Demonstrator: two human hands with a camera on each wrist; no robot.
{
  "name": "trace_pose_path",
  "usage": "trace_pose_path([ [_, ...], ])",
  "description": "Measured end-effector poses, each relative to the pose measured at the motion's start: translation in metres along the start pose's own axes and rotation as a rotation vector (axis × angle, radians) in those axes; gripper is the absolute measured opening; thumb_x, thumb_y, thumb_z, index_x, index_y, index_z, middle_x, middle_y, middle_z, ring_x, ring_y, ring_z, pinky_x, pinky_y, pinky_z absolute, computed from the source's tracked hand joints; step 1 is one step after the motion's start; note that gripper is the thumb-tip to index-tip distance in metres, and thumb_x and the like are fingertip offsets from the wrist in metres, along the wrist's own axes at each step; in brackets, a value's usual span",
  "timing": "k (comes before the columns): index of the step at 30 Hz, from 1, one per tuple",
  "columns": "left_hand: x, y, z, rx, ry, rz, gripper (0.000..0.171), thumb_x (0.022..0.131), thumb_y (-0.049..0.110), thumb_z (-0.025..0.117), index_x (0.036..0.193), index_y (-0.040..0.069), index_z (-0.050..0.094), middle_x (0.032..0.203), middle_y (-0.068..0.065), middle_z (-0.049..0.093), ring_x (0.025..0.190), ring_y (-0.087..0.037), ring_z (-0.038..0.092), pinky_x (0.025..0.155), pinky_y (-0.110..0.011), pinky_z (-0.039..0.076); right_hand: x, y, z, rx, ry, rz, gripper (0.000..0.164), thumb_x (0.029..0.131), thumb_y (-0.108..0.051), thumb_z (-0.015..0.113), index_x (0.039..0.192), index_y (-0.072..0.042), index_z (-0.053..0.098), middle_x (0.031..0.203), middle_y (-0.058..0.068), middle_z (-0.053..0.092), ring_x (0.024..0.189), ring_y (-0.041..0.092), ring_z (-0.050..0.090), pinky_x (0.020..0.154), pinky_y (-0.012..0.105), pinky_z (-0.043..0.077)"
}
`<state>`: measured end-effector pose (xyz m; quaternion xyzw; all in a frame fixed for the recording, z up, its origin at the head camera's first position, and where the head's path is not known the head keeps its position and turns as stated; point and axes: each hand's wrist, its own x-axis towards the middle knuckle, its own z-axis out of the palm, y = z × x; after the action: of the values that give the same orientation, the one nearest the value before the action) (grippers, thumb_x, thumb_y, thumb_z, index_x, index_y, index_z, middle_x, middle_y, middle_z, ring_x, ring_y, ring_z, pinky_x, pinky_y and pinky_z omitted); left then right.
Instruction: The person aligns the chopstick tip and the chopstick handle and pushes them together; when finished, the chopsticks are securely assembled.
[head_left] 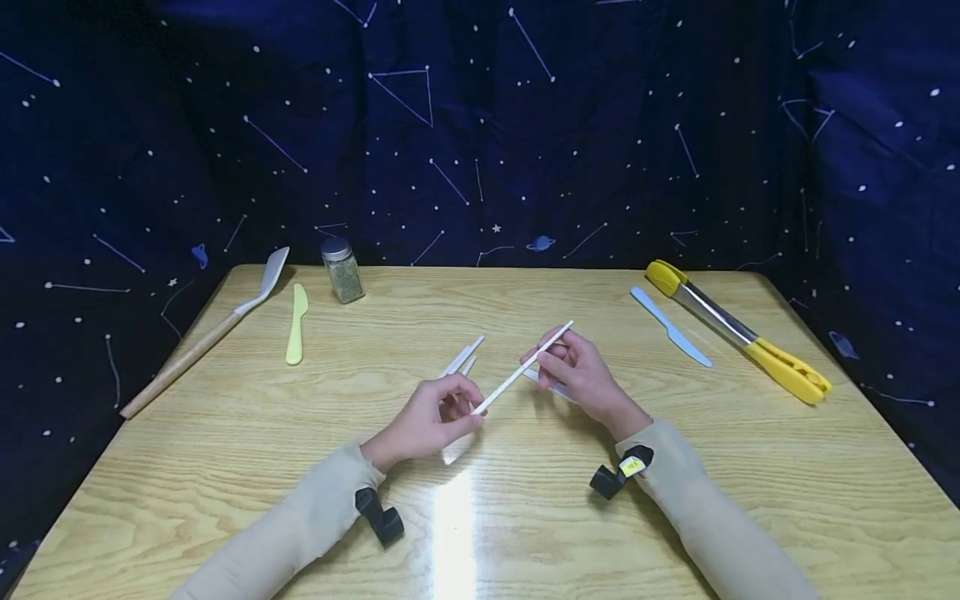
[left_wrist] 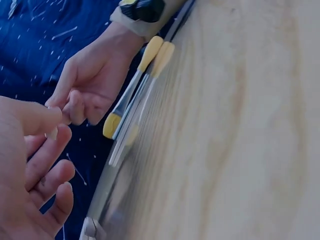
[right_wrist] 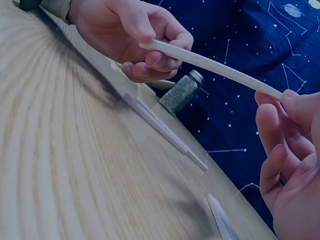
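**White stick (head_left: 512,379) held up at both ends**

The stick is above the table (head_left: 555,533), slanting between the 2 hands. The left hand (head_left: 427,421) pinches its lower, nearer end between thumb and finger, the other fingers loosely bent. The right hand (head_left: 587,379) pinches the upper, farther end the same way, its remaining fingers curled clear of the stick.

More white sticks lie in 2 groups: the left group (head_left: 462,357) just beyond the left hand, the right group (right_wrist: 220,217) under the right hand and partly hidden by it.

Farther left are a spatula (head_left: 198,347), a yellow-green knife (head_left: 296,333) and a jar (head_left: 346,281) standing upright. On the right, a blue knife (head_left: 670,326) lies beside yellow-ended tongs (head_left: 722,315). A starry cloth (head_left: 495,192) hangs behind.
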<state>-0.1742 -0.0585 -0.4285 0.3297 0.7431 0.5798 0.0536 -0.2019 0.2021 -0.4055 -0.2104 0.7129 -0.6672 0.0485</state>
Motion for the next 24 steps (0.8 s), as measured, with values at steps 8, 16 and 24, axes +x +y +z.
trace_pose_path([
  [8,-0.001,0.011,0.008,-0.080,-0.100,0.052,0.029,0.083,0.002,0.070,0.111,0.000,0.063,0.093,-0.014,0.070,0.075,-0.005,0.060,0.065,-0.022,0.049,-0.001,-0.006,0.012,-0.001,-0.067,0.044,0.027,0.097,-0.001,0.048,0.116,0.018,0.043,0.090,-0.006,0.071,0.060,0.006,0.056,0.064,0.021,0.049],
  [16,-0.001,0.018,0.012,-0.199,-0.092,0.025,0.035,0.084,-0.003,0.067,0.118,-0.007,0.057,0.094,-0.025,0.070,0.080,-0.006,0.067,0.070,-0.025,0.054,-0.003,-0.006,0.023,-0.006,-0.148,0.065,0.037,0.097,-0.003,0.048,0.124,0.021,0.041,0.091,-0.006,0.070,0.062,0.006,0.056,0.069,0.022,0.050],
  [24,-0.002,0.020,0.014,-0.232,-0.104,0.048,0.036,0.081,-0.005,0.070,0.115,-0.007,0.059,0.089,-0.025,0.068,0.073,-0.004,0.062,0.060,-0.017,0.044,-0.005,-0.005,0.030,0.006,-0.185,0.058,0.035,0.098,-0.002,0.046,0.126,0.019,0.043,0.090,-0.005,0.070,0.063,0.007,0.055,0.066,0.022,0.050],
])
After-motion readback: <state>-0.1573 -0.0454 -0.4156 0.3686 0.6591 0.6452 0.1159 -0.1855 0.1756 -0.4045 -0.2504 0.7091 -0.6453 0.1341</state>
